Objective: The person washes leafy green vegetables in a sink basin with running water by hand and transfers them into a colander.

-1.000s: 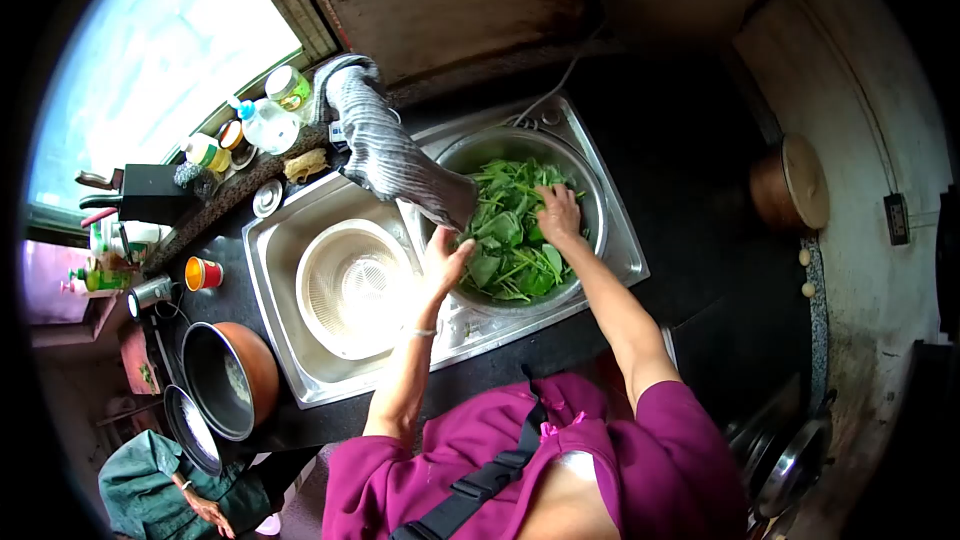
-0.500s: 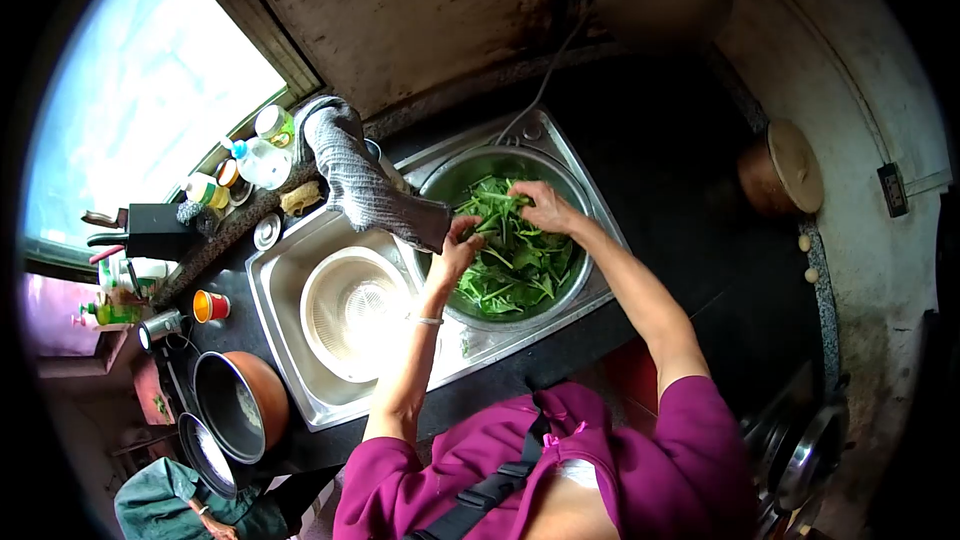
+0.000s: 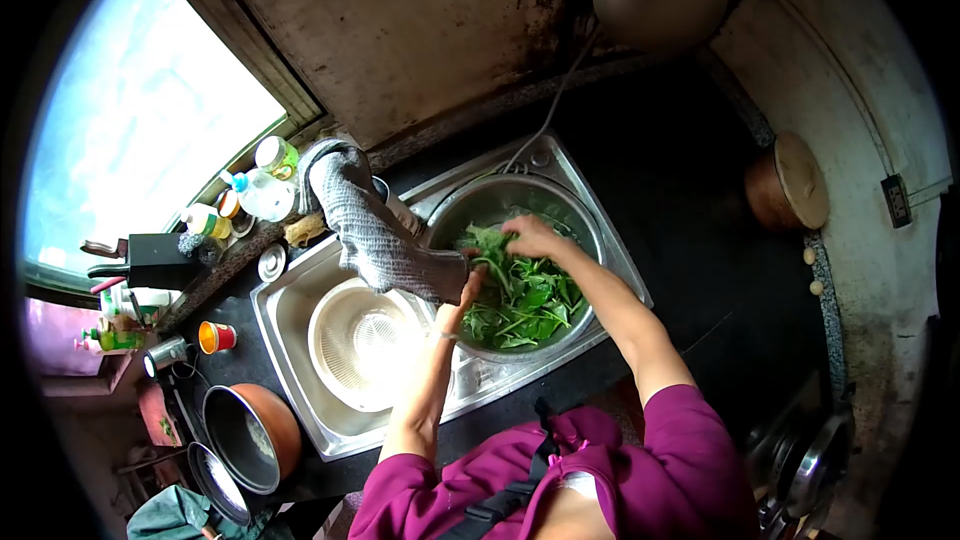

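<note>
Touching leafy greens (image 3: pixel 537 288), the right fingers (image 3: pixel 517 228) curl inward.

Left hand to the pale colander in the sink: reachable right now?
Probably yes. The pale colander sits by the left forearm, its open top largely uncovered. The left hand, at the leafy greens, would just need to draw back past the grey cloth hanging beside it.

Magenta top (image 3: pixel 655 480), sleeves (image 3: pixel 690 425) reaching about elbow; black strap (image 3: pixel 541 462) (chunky buckle (image 3: pixel 489 511)) across it. Right of strap: pink trim (image 3: pixel 584 446), white inner edge (image 3: pixel 578 483). Beyond strap: pale wristband (image 3: pixel 447 336).
</note>
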Motion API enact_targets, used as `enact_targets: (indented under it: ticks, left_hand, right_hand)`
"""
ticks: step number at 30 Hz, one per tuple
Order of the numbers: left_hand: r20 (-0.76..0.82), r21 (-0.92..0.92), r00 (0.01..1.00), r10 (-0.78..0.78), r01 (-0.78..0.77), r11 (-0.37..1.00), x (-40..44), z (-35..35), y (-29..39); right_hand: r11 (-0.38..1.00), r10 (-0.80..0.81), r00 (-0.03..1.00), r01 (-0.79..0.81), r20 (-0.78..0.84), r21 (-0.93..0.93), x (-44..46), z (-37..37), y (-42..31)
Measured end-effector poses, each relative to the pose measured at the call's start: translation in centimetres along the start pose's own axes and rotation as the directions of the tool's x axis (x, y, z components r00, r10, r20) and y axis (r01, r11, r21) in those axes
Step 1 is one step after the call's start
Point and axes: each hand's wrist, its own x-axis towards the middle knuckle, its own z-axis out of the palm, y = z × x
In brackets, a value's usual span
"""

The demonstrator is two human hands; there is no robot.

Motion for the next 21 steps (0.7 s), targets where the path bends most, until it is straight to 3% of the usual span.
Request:
enact_targets:
  ticks: [1, 2, 3, 5, 6, 7, 9, 10, 11, 13, 15, 16, 17, 19, 20, 21]
  left_hand:
    - [0.008, -0.181, 1.0, -0.016, 0.017, 0.983, -0.3, -0.2, -0.5]
    - [-0.22, -0.14, 0.975, 0.035, -0.067, 0.988, -0.8, 0.1, 0.1]
    - [-0.213, -0.143, 0.977, 0.028, -0.06, 0.988, -0.6, 0.5, -0.2]
    - [-0.19, 0.181, 0.959, 0.21, -0.176, 0.968, 0.2, 1.6, -1.1]
    - [-0.159, 0.284, 0.932, 0.326, -0.273, 0.919, 0.5, 2.3, -1.7]
    - [-0.171, 0.301, 0.91, 0.379, -0.318, 0.899, 0.8, 2.3, -2.6]
    - [-0.369, 0.15, 0.801, 0.472, -0.45, 0.88, 2.8, 2.0, -6.3]
    - [-0.456, 0.111, 0.735, 0.502, -0.512, 0.852, 3.7, 1.9, -8.0]
    - [-0.451, 0.11, 0.739, 0.501, -0.511, 0.853, 2.2, 0.0, -4.2]
    - [-0.107, 0.342, 0.858, 0.503, -0.443, 0.829, 0.8, -1.5, -0.2]
    - [0.053, 0.429, 0.968, 0.246, -0.245, 0.869, -1.7, -1.1, 3.4]
    - [0.025, 0.462, 0.945, 0.325, -0.3, 0.835, -1.5, 0.9, 0.8]
    - [0.005, 0.47, 0.945, 0.328, -0.292, 0.833, -1.3, 2.1, -0.6]
    - [-0.019, 0.48, 0.944, 0.33, -0.28, 0.831, -0.8, 2.9, -1.8]
    - [0.006, 0.363, 0.955, 0.295, -0.277, 0.889, -1.0, 2.1, -1.2]
    - [0.038, 0.243, 0.963, 0.267, -0.268, 0.932, -1.2, 1.1, -0.4]
  right_hand:
    - [0.983, 0.01, 0.999, -0.004, -0.03, 0.183, 0.9, -0.5, 1.9]
    - [0.962, 0.124, 0.991, -0.106, -0.057, 0.253, -0.9, -2.2, 0.5]
    - [0.96, 0.131, 0.99, -0.114, -0.05, 0.256, -1.0, -1.0, 0.6]
    - [0.985, -0.11, 0.968, 0.077, -0.224, -0.151, -1.2, 2.9, 0.9]
    - [0.944, -0.255, 0.943, 0.196, -0.212, -0.265, -1.0, 3.9, 1.4]
    - [0.943, -0.254, 0.944, 0.195, -0.21, -0.268, -0.6, 3.5, 2.6]
    - [0.99, -0.056, 0.967, 0.087, -0.248, 0.115, -1.0, 0.5, 2.4]
    - [0.998, -0.043, 0.946, 0.057, -0.322, 0.033, -1.4, -0.7, 2.2]
    - [0.993, -0.089, 0.939, 0.109, -0.333, 0.04, -1.9, -1.3, 2.2]
    - [0.991, -0.004, 0.991, -0.014, -0.132, -0.134, -2.5, -2.1, 0.3]
    - [0.996, 0.016, 0.986, -0.03, -0.167, -0.083, -3.6, -0.6, -2.0]
    - [0.985, 0.003, 0.994, -0.023, -0.113, -0.172, -3.3, 1.1, -2.5]
    - [0.916, -0.12, 0.931, -0.029, -0.344, -0.4, -1.3, 6.2, -0.2]
    - [0.935, -0.095, 0.958, -0.007, -0.27, -0.354, 0.0, 8.4, 0.8]
    - [0.978, 0.034, 0.999, -0.037, -0.014, -0.203, -0.9, 4.6, -1.3]
    - [0.994, -0.027, 0.991, 0.013, -0.13, -0.107, -1.3, 3.7, -0.9]
